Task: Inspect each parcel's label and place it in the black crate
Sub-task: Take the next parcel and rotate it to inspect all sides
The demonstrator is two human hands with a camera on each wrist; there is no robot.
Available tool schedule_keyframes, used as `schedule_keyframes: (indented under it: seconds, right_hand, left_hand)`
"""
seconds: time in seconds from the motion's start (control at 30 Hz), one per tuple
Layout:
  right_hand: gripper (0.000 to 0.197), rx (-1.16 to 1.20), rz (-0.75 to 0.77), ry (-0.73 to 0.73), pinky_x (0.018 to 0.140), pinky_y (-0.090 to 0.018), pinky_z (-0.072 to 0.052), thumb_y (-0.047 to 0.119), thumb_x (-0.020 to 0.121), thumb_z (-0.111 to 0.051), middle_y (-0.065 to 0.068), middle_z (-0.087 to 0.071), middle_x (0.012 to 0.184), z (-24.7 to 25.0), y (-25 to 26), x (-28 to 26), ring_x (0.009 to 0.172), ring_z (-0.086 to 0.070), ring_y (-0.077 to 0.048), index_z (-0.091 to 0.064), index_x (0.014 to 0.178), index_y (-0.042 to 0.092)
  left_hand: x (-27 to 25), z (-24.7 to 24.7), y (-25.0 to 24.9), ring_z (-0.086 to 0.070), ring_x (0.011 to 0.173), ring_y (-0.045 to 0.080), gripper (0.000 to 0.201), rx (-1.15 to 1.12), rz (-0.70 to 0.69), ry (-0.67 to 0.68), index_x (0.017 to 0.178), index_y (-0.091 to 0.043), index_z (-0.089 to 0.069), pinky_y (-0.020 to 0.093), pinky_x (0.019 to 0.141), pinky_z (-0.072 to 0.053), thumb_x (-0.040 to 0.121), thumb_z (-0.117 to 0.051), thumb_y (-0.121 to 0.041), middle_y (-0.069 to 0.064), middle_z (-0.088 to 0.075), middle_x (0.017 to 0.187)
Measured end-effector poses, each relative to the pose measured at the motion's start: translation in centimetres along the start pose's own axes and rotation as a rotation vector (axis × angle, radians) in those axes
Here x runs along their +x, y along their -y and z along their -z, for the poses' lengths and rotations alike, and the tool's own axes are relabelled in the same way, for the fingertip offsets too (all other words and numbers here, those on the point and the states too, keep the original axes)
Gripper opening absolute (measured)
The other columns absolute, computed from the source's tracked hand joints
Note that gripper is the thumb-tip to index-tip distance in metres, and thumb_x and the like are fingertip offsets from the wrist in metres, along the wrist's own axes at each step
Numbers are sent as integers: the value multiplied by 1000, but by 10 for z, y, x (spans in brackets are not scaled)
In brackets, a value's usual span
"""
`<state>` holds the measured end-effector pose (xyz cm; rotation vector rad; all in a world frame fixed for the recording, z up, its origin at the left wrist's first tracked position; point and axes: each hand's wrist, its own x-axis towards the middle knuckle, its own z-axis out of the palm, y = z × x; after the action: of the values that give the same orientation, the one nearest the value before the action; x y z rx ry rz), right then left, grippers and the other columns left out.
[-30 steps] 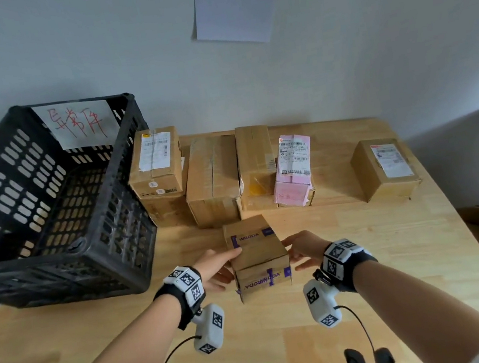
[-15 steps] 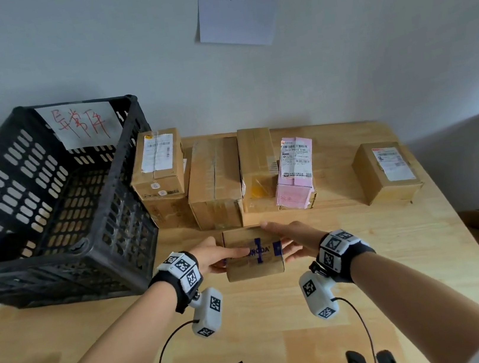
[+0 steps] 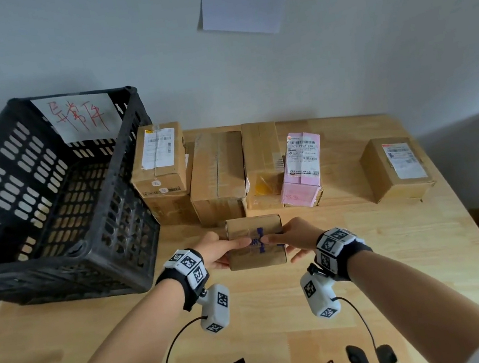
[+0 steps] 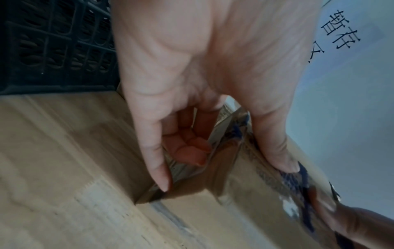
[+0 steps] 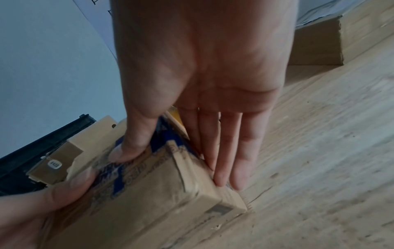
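A small brown cardboard parcel (image 3: 257,256) crossed with blue tape is in front of me over the wooden table (image 3: 283,314), tilted. My left hand (image 3: 232,254) grips its left end, thumb on the taped face and fingers below. My right hand (image 3: 284,247) grips the right end the same way, and the two thumbs almost meet at the tape. The left wrist view shows the left hand (image 4: 224,168) around the parcel (image 4: 266,210). In the right wrist view the right hand (image 5: 175,166) pinches the parcel (image 5: 149,202), its lower corner close to the table. The black crate (image 3: 126,179) stands at the left.
Behind the held parcel is a row of boxes: one with a white label (image 3: 160,159), two plain ones (image 3: 219,178), and one with a pink label (image 3: 303,168). Another labelled box (image 3: 394,167) sits apart at the right. A paper sign (image 3: 79,118) hangs inside the crate.
Both hands have turned the small parcel over, so a different taped face now points at me. The parcel has also moved slightly away, toward the row of boxes.
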<state>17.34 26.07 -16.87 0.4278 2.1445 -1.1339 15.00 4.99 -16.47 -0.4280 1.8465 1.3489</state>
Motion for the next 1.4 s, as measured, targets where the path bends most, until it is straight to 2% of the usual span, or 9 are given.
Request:
schedule_keyframes:
  seconds: [0.27, 0.57, 0.7, 0.9, 1.07, 1.17, 1.23, 1.3, 1.4]
  right_hand:
    - [54, 27, 18, 20, 72, -37, -61, 51, 81, -67, 0, -66, 97, 1, 1, -2, 81, -64, -11, -64, 115, 9]
    - [59, 82, 26, -23, 74, -33, -60, 53, 79, -68, -7, -69, 107, -4, -5, -11, 94, -65, -16, -66, 113, 6]
    - [62, 181, 41, -2, 81, -36, -57, 57, 88, -52, -9, -66, 114, 8, -8, -23, 103, -63, -21, -63, 114, 2]
    - [26, -12, 159, 62, 75, -28, -58, 29, 94, -55, -1, -71, 87, -5, 2, -28, 80, -65, -10, -71, 90, 10]
    - [24, -35, 159, 62, 59, -20, -53, 33, 92, -60, 3, -67, 73, -19, 8, -22, 67, -63, -8, -64, 77, 15]
    - [24, -87, 113, 66, 71, -29, -58, 30, 89, -65, -6, -68, 77, -24, 6, -18, 68, -63, -17, -64, 75, 10]
    - [33, -173, 79, 23, 73, -31, -59, 37, 85, -68, -10, -70, 83, -26, 3, -15, 71, -65, -19, -68, 85, 4]
    - [52, -283, 36, -67, 66, -29, -53, 48, 79, -70, -10, -69, 94, -26, 0, -13, 74, -62, -19, -66, 102, 2]
    - [85, -335, -49, -152, 80, -31, -48, 63, 69, -71, -11, -54, 124, -27, -10, -8, 102, -55, -23, -46, 127, 6]
  left_hand:
    - [6, 1, 0, -66, 95, 25, 56, -20, 6, -7, 108, -5, -56, 45, 93, -52, 67, -83, -32, 13, -69, 102]
    - [-3, 9, 4, -67, 90, 22, 45, 15, -13, 24, 102, -5, -56, 35, 79, -55, 72, -80, -27, 12, -70, 97]
    - [-7, 24, 7, -65, 95, 28, 52, -33, -3, 64, 104, -4, -63, 44, 93, -51, 63, -78, -34, 15, -70, 102]
    - [-3, 38, 18, -57, 94, 29, 29, -303, 60, -6, 107, -4, -57, 45, 70, -52, 88, -62, -26, 16, -61, 98]
    - [-4, 30, 35, -56, 75, 29, 20, -124, 154, -93, 113, -5, -55, 40, 63, -50, 100, -45, -15, 17, -57, 85]
    - [0, 24, 35, -56, 77, 28, 32, -57, 144, -131, 125, 0, -54, 40, 73, -50, 99, -46, -17, 18, -59, 88]
    - [0, 25, 33, -53, 110, 37, 56, -69, 190, -88, 133, -5, -47, 53, 96, -42, 92, -55, -42, 22, -54, 123]
    - [-2, 26, 33, -31, 136, 39, 97, -55, 252, 5, 145, -15, -31, 61, 105, -26, 71, -64, -69, 17, -33, 149]
    - [-5, 25, 37, -17, 142, 38, 129, -14, 265, 58, 151, -17, -17, 65, 108, -19, 47, -77, -67, 14, -18, 156]
